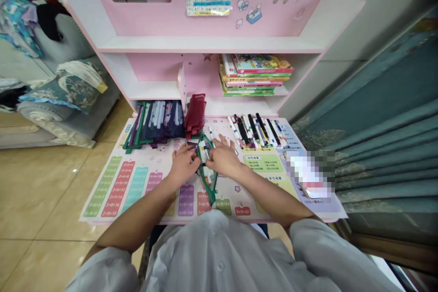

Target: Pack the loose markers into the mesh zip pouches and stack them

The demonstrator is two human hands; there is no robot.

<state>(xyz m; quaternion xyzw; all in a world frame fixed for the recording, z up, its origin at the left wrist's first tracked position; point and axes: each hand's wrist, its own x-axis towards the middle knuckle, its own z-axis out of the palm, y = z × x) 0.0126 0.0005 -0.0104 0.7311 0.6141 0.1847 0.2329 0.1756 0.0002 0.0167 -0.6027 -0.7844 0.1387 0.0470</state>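
A green-edged zip pouch [212, 195] lies unzipped on the desk in front of me, with several white markers [205, 157] inside. On its left side is my left hand [184, 164], fingers bent and thumb against the pouch's edge, gripping it. My right hand [226, 157] reaches over the right edge, fingers spread and thumb touching the markers in the opening. Beyond the hands, a stack of dark red mesh pouches [195, 116] leans by the shelf. Further left lie several filled mesh pouches [159, 121] with green and dark blue edges.
Loose black and white markers [256, 130] lie in a row at the back right. A blurred phone-like object [308, 175] rests at the right edge. Books [255, 75] are stacked on the pink-and-white shelf [205, 43]. A curtain [369, 137] hangs at right; a sofa [61, 114] stands left.
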